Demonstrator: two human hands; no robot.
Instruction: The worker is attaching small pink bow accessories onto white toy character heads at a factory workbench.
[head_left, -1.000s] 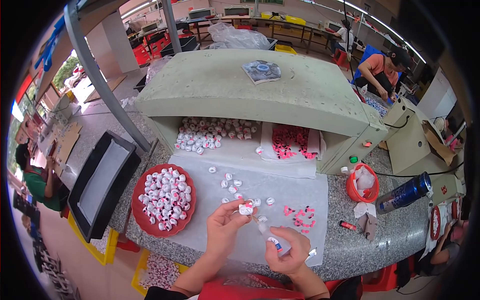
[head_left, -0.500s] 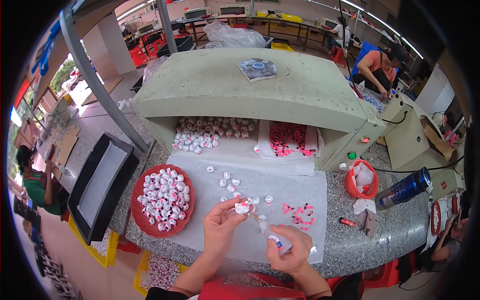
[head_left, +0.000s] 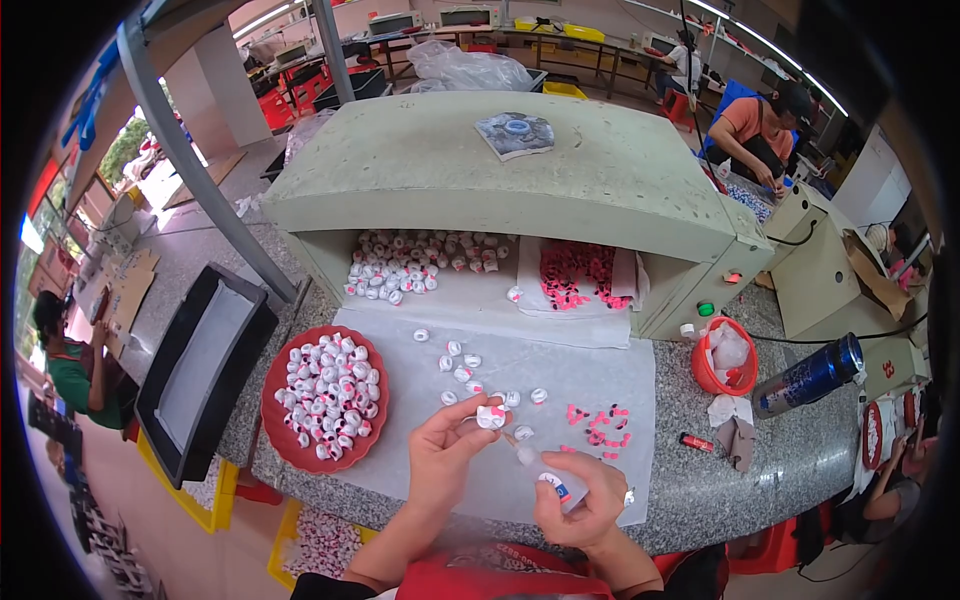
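Note:
Between the thumb and fingers of my left hand (head_left: 440, 455) is a small white figurine head (head_left: 490, 417) with pink marks. My right hand (head_left: 585, 500) is closed round a squeeze bottle (head_left: 560, 484), clear with a blue-and-white label. Its thin nozzle points up and left, close to the figurine head; whether it touches, I cannot tell. Several similar white heads (head_left: 463, 374) lie loose on the white paper sheet (head_left: 400, 350) beyond my hands. Small pink-and-black pieces (head_left: 598, 437) are scattered on the sheet to the right.
A red bowl (head_left: 272, 405) heaped with white heads stands left, beside a black tray (head_left: 150, 400). Ahead is an open-fronted metal box (head_left: 480, 190) holding more heads and pink pieces. At right are a red cup (head_left: 703, 372), a blue bottle (head_left: 808, 375) and a red tube (head_left: 696, 442). Other people work nearby.
The figurine head in my left hand has turned slightly and shifted a little right. The bottle stays close to it, and both hands keep their holds.

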